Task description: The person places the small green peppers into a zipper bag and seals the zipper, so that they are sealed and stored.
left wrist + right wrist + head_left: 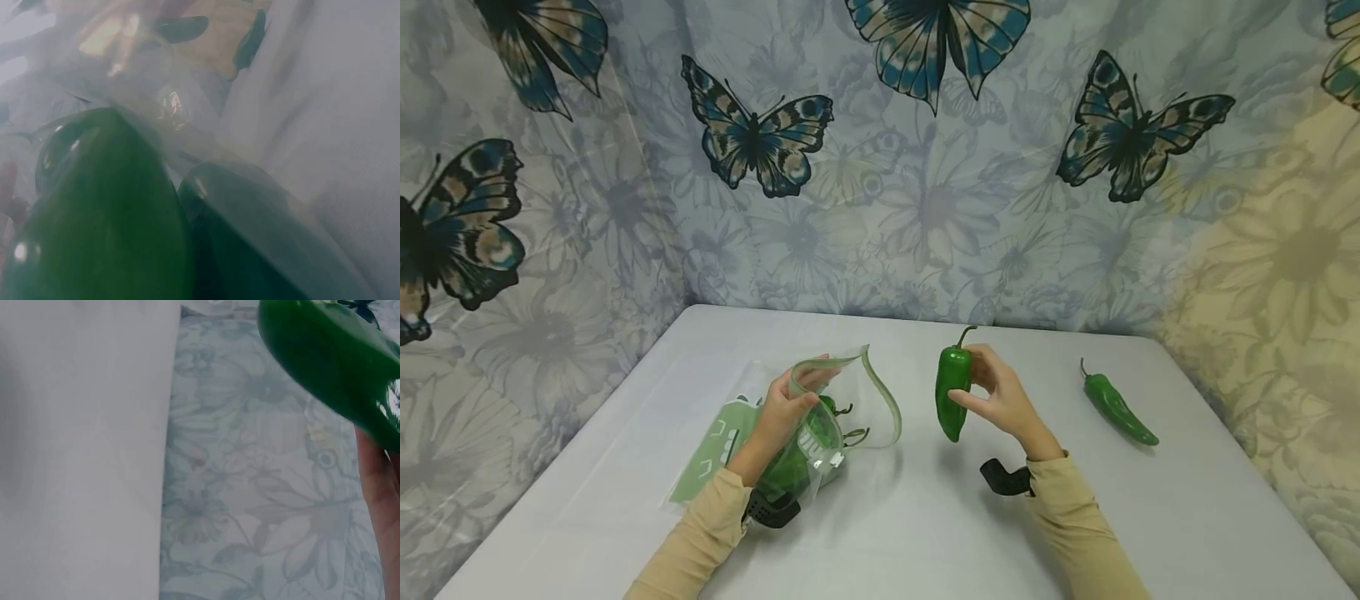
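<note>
My left hand (pixel 784 414) grips the rim of a clear plastic bag (pixel 891 410) with a green-edged mouth, which gapes toward the right. Inside lie green chili peppers (pixel 786 471), their stems pointing at the opening; the left wrist view shows two glossy peppers (pixel 106 212) close up through the film. Right of the bag mouth, my right hand (pixel 1003 396) pinches another green chili pepper (pixel 953 392) between thumb and fingers, stem up, raised above the table. That same pepper (pixel 325 359) fills the upper right corner of the right wrist view.
One more green chili pepper (pixel 1118 408) lies on the white table (pixel 917 533), right of my right hand. A green printed panel (pixel 703 454) of the bag spreads out left of my left wrist. Butterfly-patterned cloth (pixel 925 217) hangs behind the table's far edge and along both sides.
</note>
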The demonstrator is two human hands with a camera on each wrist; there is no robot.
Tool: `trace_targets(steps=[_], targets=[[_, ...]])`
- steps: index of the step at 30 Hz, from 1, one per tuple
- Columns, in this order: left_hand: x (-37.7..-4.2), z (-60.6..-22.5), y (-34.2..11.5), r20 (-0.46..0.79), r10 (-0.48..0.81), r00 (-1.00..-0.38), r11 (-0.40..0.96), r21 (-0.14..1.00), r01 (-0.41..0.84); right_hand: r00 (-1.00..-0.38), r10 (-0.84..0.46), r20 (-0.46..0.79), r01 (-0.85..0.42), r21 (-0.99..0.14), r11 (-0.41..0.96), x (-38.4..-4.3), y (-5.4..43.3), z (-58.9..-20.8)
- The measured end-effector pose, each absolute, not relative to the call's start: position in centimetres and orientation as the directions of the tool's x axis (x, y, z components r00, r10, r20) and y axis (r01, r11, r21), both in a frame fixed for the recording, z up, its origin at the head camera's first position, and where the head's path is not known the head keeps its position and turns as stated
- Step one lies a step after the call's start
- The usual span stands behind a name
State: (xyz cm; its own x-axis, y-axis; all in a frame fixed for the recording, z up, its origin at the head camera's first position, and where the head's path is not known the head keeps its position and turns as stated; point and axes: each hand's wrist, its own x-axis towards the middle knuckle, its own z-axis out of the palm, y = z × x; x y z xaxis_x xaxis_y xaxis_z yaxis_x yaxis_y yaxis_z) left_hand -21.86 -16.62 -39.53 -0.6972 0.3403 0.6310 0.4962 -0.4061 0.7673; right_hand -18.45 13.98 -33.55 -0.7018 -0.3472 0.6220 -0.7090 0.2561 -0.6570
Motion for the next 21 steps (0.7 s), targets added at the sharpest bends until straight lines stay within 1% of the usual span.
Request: trace_targets(steps=[4, 10, 15, 21], targets=[[-22.1, -39.6, -16.5, 0.636, 0.331, -0.697, -0.411, 0.762, 0.500, -0.709, -0.353, 0.611, -0.700, -0.673, 0.240, -18.5, 13.9, -33.4], [-22.1, -39.7, -16.6, 0.643, 0.336, -0.688, -0.431, 0.754, 0.495, -0.702, -0.357, 0.616, -0.707, -0.665, 0.243, -18.4, 13.5, -33.2], [-22.2, -39.6, -16.6, 0.647, 0.332, -0.686, -0.435, 0.751, 0.497, -0.693, -0.290, 0.660, -0.720, -0.650, 0.243, -18.4, 12.9, -33.0], [-22.2, -39.5, -16.5, 0.650, 0.333, -0.683, -0.420, 0.751, 0.509, -0.650, -0.237, 0.722, -0.760, -0.613, 0.216, -19.2, 12.1, -33.0]])
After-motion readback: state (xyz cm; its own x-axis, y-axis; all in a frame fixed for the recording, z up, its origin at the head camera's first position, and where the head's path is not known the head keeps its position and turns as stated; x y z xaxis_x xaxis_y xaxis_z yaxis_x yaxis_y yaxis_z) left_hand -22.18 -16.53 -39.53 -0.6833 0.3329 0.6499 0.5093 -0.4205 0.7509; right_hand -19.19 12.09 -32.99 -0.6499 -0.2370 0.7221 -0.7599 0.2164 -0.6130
